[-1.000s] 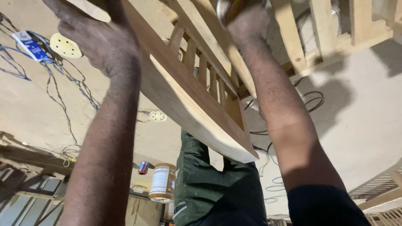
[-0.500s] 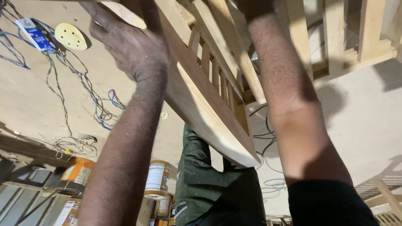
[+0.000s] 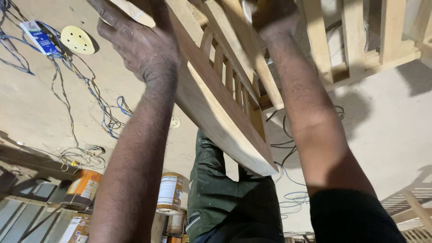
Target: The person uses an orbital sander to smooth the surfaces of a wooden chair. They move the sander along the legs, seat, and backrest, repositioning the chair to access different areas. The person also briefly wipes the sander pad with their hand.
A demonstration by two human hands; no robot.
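Note:
A slatted wooden frame point(image 3: 216, 112) of pale wood slants from the top centre down to the middle of the view. My left hand point(image 3: 139, 45) lies over its wide lower rail near the top left, fingers curled round the rail's edge. My right hand point(image 3: 270, 18) is at the top edge of the view on the frame's upper rail, closed over a pale rounded pad point(image 3: 246, 10) that is mostly hidden. Both forearms reach up across the view. My legs in dark green trousers point(image 3: 225, 198) show under the frame.
On the sandy floor lie a round yellow sanding disc point(image 3: 77, 39), a blue and white packet point(image 3: 38, 36) and tangled blue and white cables point(image 3: 85, 94). Several tin cans point(image 3: 170, 193) stand at the bottom left. Another slatted wooden frame point(image 3: 360, 45) is at the top right.
My left hand has slid to the right along the lower rail. My right hand has moved up to the top edge of the view. The cans have come further into sight.

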